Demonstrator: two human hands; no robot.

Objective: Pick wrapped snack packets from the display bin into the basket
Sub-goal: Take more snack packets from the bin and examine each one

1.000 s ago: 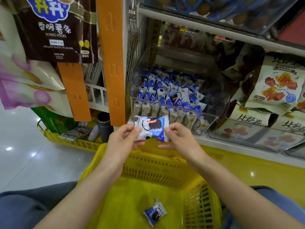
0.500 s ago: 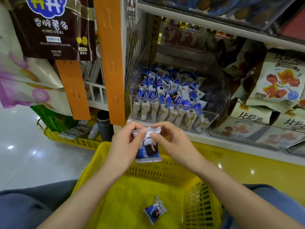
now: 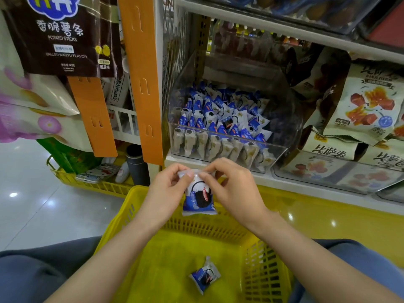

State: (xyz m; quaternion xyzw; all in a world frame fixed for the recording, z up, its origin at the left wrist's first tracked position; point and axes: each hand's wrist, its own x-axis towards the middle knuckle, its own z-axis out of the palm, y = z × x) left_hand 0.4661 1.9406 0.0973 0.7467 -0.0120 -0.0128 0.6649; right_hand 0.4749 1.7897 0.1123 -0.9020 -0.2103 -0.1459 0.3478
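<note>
A blue-and-white wrapped snack packet (image 3: 199, 199) hangs upright above the far rim of the yellow basket (image 3: 258, 261). My left hand (image 3: 166, 193) and my right hand (image 3: 234, 189) both pinch its top edge. Another packet of the same kind (image 3: 204, 274) lies on the basket floor. Behind my hands, on the shelf, stands the clear display bin (image 3: 282, 147), filled with several more blue-and-white packets (image 3: 220, 119).
Large snack bags (image 3: 369, 106) fill the shelf to the right of the bin. Orange hanging strips (image 3: 140, 79) and a potato-stick bag (image 3: 63, 36) hang at left. A second yellow basket (image 3: 87, 182) sits on the floor at left. My knees flank the basket.
The packet was held flat and wide between both hands; it has been turned upright and now hangs from its top edge, with both hands closer together and a little lower.
</note>
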